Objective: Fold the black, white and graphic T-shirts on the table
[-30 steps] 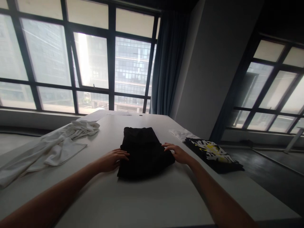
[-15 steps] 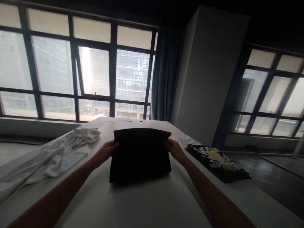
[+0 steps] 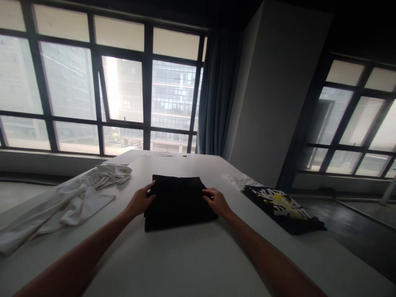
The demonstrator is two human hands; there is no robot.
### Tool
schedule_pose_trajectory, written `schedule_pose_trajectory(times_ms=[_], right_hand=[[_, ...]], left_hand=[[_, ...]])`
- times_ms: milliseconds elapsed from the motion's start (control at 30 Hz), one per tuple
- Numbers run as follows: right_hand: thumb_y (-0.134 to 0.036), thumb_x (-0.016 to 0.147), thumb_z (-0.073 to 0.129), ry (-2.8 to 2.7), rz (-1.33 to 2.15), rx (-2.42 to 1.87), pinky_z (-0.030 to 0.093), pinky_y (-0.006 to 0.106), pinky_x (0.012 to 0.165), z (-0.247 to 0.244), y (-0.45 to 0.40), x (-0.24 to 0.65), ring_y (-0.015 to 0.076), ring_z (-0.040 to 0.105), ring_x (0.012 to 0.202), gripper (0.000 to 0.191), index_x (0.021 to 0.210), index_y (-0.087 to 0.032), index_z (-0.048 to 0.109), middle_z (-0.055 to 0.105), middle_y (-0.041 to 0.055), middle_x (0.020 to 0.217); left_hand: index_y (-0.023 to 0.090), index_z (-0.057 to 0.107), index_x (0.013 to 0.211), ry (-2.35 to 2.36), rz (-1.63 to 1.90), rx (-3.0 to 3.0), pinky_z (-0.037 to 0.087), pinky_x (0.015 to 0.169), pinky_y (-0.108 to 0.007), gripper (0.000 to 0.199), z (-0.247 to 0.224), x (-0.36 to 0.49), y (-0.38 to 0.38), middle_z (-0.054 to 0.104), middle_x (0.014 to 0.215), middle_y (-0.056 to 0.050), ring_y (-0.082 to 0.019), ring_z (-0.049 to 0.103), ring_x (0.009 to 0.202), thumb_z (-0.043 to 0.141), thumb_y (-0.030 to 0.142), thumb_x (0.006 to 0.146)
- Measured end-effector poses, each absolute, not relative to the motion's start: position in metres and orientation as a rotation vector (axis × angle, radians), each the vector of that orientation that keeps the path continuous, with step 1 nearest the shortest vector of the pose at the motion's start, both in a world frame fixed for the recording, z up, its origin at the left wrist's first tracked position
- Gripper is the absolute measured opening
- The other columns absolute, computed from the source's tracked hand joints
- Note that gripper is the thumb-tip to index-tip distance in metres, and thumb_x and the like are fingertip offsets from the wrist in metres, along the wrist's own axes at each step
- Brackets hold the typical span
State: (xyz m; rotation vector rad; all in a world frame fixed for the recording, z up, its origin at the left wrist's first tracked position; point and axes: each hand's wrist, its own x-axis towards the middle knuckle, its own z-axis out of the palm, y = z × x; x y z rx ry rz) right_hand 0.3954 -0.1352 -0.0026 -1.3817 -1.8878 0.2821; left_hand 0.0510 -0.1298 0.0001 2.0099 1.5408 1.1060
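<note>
A folded black garment [image 3: 181,204] lies on the white table in front of me, its layers slightly offset at the left and lower edges. Its exact kind does not show. My left hand [image 3: 140,202] grips the left edge, thumb and forefinger at the upper layer. On the opposite side, my right hand [image 3: 217,203] has its fingers bent over the right edge. Some fingertips of both hands are lost against the dark cloth.
The white table [image 3: 179,264] runs toward the windows. A crumpled white garment [image 3: 74,202] lies along its left side. At the right edge are a folded black garment with a white and yellow print [image 3: 284,208] and a white cloth [image 3: 239,180]. A pillar [image 3: 275,95] stands beyond.
The black garment was held up at a tilt by its upper corners; now it lies lower and flatter on the table. Both hands have come down with it, and the right has shifted slightly inward.
</note>
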Motion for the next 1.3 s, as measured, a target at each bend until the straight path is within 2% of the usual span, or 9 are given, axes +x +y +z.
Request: schedule_pose_trajectory(times_ms=[100,200,367,500,667,867,1067,1167,1300], right_hand=[[-0.026,0.087,0.054,-2.0,0.223,-1.538,0.043,0.036,0.103,-0.002,-0.139,0.394,0.024,0.059,0.115,0.034,0.114,-0.014,0.071,0.064,0.0137,0.123],[-0.033,0.093,0.048,-2.069,0.036,-1.618,0.039,0.04,0.106,0.012,-0.145,0.381,0.0276,0.055,0.12,0.039,0.118,-0.013,0.069,0.06,0.0153,0.13],[-0.045,0.096,0.042,-2.332,0.018,-1.415,0.023,0.042,0.117,0.028,-0.136,0.328,0.0253,0.039,0.139,0.052,0.14,-0.019,0.053,0.047,0.0099,0.149],[-0.055,0.096,0.035,-2.495,0.255,-1.504,0.006,0.048,0.121,0.008,-0.113,0.313,0.0251,0.019,0.149,0.064,0.15,-0.022,0.038,0.029,0.0066,0.159],[-0.07,0.092,0.03,-2.393,0.352,-1.739,0.004,0.049,0.121,-0.008,-0.095,0.342,0.0245,0.013,0.15,0.079,0.154,-0.023,0.029,0.019,0.0052,0.162],[-0.065,0.094,0.032,-2.279,0.297,-1.78,0.009,0.048,0.12,-0.006,-0.096,0.35,0.0245,0.019,0.149,0.074,0.152,-0.018,0.034,0.026,0.0091,0.16],[-0.061,0.095,0.034,-2.236,0.357,-1.774,0.012,0.046,0.12,-0.009,-0.098,0.352,0.0238,0.02,0.149,0.07,0.151,-0.018,0.037,0.028,0.0084,0.16],[-0.061,0.095,0.035,-2.232,0.368,-1.774,0.012,0.046,0.12,-0.01,-0.096,0.353,0.0237,0.02,0.148,0.069,0.15,-0.019,0.037,0.027,0.0083,0.16],[-0.06,0.096,0.035,-2.218,0.351,-1.762,0.014,0.044,0.12,-0.01,-0.095,0.352,0.0237,0.021,0.148,0.069,0.15,-0.017,0.039,0.029,0.0093,0.159]], left_hand=[[0.012,0.049,0.142,1.765,0.853,2.137,0.051,0.093,-0.04,0.067,0.006,0.05,-0.136,0.067,0.127,-0.014,-0.03,0.066,0.106,0.056,0.028,0.077],[0.017,0.055,0.137,1.883,0.788,2.378,0.042,0.106,-0.045,0.053,0.02,0.066,-0.143,0.052,0.147,-0.011,-0.032,0.05,0.131,0.049,0.034,0.087],[0.021,0.053,0.139,1.537,0.587,2.68,0.029,0.116,-0.047,0.055,0.021,0.124,-0.146,0.047,0.151,-0.008,-0.027,0.039,0.141,0.031,0.049,0.098],[0.018,0.043,0.147,1.653,0.413,2.584,0.024,0.117,-0.051,0.064,-0.014,0.128,-0.135,0.035,0.157,-0.012,-0.03,0.026,0.147,0.028,0.055,0.097],[0.015,0.037,0.15,1.825,0.314,2.431,0.018,0.119,-0.051,0.082,-0.024,0.093,-0.125,0.024,0.16,-0.014,-0.03,0.018,0.149,0.026,0.069,0.09],[0.004,0.035,0.149,1.98,0.213,2.347,0.011,0.119,-0.056,0.083,-0.001,0.098,-0.103,0.021,0.16,-0.02,-0.032,0.014,0.15,0.021,0.063,0.092],[0.007,0.035,0.15,2.006,0.297,2.267,0.023,0.116,-0.053,0.08,-0.016,0.085,-0.069,0.027,0.158,-0.02,-0.033,0.023,0.147,0.026,0.061,0.092],[0.01,0.04,0.148,2.036,0.313,2.294,0.019,0.116,-0.056,0.078,-0.02,0.08,-0.065,0.032,0.157,-0.02,-0.035,0.025,0.147,0.023,0.062,0.092],[0.013,0.038,0.149,1.876,0.349,2.463,0.019,0.117,-0.052,0.072,-0.021,0.085,-0.077,0.031,0.158,-0.017,-0.031,0.02,0.149,0.022,0.057,0.095]])
